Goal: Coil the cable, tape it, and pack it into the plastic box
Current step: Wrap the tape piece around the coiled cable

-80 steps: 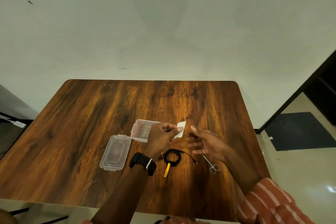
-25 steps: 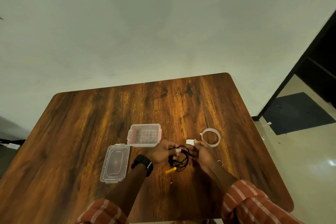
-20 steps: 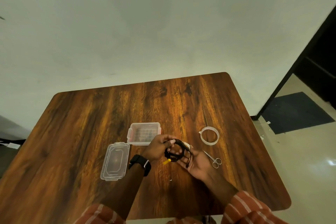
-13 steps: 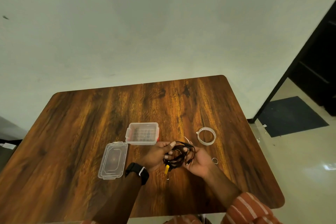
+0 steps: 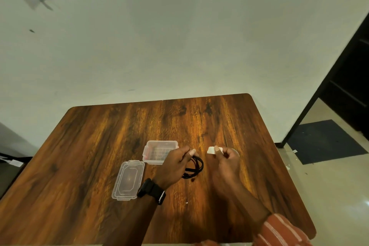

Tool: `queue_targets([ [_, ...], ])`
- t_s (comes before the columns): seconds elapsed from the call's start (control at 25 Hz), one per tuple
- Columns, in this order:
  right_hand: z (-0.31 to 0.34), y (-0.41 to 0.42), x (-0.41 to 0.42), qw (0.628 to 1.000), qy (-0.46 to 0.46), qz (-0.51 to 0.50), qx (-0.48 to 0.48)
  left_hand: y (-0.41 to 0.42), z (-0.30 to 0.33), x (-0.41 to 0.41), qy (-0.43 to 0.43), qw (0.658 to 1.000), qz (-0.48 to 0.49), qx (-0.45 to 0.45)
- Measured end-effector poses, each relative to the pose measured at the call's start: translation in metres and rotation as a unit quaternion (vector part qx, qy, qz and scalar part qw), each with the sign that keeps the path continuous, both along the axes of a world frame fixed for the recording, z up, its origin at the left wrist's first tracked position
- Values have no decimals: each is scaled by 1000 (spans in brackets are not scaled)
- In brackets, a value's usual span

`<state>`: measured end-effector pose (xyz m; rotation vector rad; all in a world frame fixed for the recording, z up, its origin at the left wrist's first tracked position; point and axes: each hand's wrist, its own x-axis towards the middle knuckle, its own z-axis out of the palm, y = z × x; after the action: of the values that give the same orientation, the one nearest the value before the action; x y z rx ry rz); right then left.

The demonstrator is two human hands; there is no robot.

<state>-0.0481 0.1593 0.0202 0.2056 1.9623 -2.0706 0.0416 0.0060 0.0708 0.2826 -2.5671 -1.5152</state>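
Note:
My left hand (image 5: pixel 175 168), with a black watch on its wrist, holds the coiled black cable (image 5: pixel 196 168) pinched at the top, a little above the wooden table (image 5: pixel 99 156). To its right, apart from the coil, my right hand (image 5: pixel 226 163) pinches a short white piece of tape (image 5: pixel 211 150) between thumb and finger. The open clear plastic box (image 5: pixel 160 152) stands just behind my left hand. Its clear lid (image 5: pixel 128 179) lies flat to the left of my left wrist.
The clear tape roll (image 5: pixel 236 152) is mostly hidden behind my right hand. The table's right edge drops to a pale floor with a dark mat (image 5: pixel 323 140). A white wall stands behind the table.
My right hand has let go of the coil and moved right, now holding the tape piece up. The left hand alone keeps the cable. The scissors are no longer visible.

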Motion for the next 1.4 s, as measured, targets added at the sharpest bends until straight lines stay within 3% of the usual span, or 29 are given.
queue_targets([
  [0.08,18,-4,-14,992,105,23,70,-2,12,-4,21,999,-26,-4],
  [0.16,36,-13,-20,981,136,129,40,-4,23,-9,46,998,-46,-16],
  [0.24,46,-21,-16,965,92,240,-41,-6,29,-13,65,997,-44,-19],
  [0.32,51,-22,-7,953,15,282,-110,-7,32,-14,82,996,-19,4],
  [0.56,56,-16,1,905,-106,334,-243,-9,35,-12,111,993,32,-13],
  [0.88,66,-14,5,837,-247,313,-375,-9,43,-6,95,993,4,75],
  [0.96,72,-12,4,832,-259,312,-377,-6,46,-3,100,992,-7,83],
  [1.16,85,-7,-3,867,-239,321,-298,0,49,11,98,980,-39,171],
  [1.4,95,-6,-15,875,-247,358,-211,-2,43,16,121,985,-18,121],
])
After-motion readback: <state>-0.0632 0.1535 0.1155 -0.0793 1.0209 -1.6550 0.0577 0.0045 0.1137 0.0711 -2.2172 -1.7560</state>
